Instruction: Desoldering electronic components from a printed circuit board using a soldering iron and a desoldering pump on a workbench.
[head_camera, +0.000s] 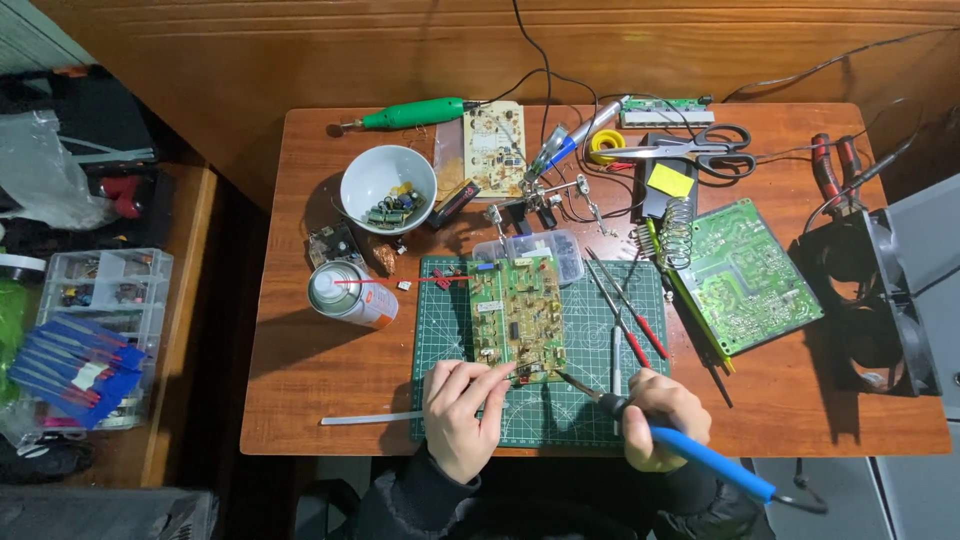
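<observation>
Blue-handled soldering iron gripped in our closed right hand, tip aimed up-left at near edge of circuit board on cutting mat; left hand fingertips pinched there, nearer.

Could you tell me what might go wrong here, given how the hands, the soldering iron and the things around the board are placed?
The left hand rests at the circuit board edge, close to the soldering iron tip held by the right hand, so a slip could burn fingers. The spray can lies close by, which seems risky near heat. The iron's cord hangs off the table edge and might snag.
</observation>
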